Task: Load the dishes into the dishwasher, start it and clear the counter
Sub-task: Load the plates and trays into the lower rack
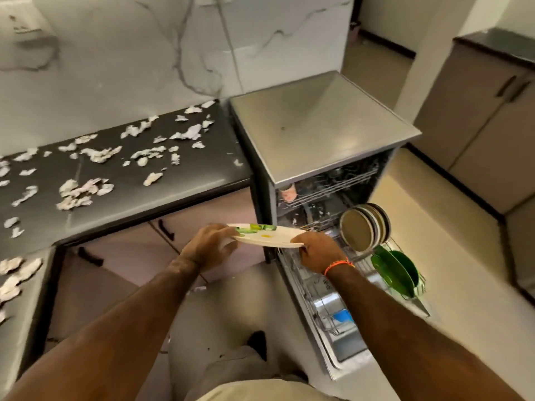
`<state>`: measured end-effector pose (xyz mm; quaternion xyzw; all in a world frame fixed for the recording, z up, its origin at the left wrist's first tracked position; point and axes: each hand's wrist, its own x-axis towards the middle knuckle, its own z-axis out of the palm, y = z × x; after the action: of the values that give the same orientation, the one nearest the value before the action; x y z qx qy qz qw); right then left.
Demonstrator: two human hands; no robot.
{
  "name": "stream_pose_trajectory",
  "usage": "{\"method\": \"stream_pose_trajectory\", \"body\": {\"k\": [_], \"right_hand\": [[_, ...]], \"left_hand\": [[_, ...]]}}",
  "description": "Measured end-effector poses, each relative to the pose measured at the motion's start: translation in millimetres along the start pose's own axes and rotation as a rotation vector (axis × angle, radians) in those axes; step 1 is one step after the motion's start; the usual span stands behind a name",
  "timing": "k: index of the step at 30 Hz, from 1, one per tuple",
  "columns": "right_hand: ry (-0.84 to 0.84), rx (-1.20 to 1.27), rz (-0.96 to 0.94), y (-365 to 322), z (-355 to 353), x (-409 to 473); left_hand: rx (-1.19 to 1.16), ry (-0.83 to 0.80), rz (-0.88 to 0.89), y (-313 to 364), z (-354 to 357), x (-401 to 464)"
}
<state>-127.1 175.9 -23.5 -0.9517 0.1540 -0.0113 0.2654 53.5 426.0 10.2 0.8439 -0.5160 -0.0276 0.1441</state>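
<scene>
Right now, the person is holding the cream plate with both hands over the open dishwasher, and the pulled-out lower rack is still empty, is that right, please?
Not quite: the head view shows the pulled-out lower wire rack already holds upright beige plates and green plates. Left hand and right hand do hold the cream plate.

We see a white marble wall (121, 62) with grey veins behind a dark counter (162, 180). Under the counter stand beige cabinet doors (220, 209) with black handles (166, 229). The floor (451, 215) is of pale cream tiles. At the right we find tall beige cupboards (474, 117) under a dark top, and a doorway (379, 47) opens behind.
</scene>
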Motion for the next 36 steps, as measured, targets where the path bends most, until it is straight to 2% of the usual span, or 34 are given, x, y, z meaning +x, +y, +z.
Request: {"method": "stream_pose_trajectory", "body": {"k": [7,11,19,28,36], "right_hand": [[-0.102,0.077,0.297,93,18,-18],[-0.082,0.159,0.399,120,29,-9],[-0.045,0.3,0.679,184,85,40],[-0.065,0.499,0.862,240,173,100],[-0.027,0.531,0.927,261,216,117]], "left_hand": [[-0.042,-0.212,0.193,46,52,124],[-0.049,-0.347,0.265,62,96,193],[-0.133,-0.6,0.348,36,201,299],[-0.182,-0.592,0.35,-13,308,343],[-0.175,-0.608,0.34,-40,355,342]]}}
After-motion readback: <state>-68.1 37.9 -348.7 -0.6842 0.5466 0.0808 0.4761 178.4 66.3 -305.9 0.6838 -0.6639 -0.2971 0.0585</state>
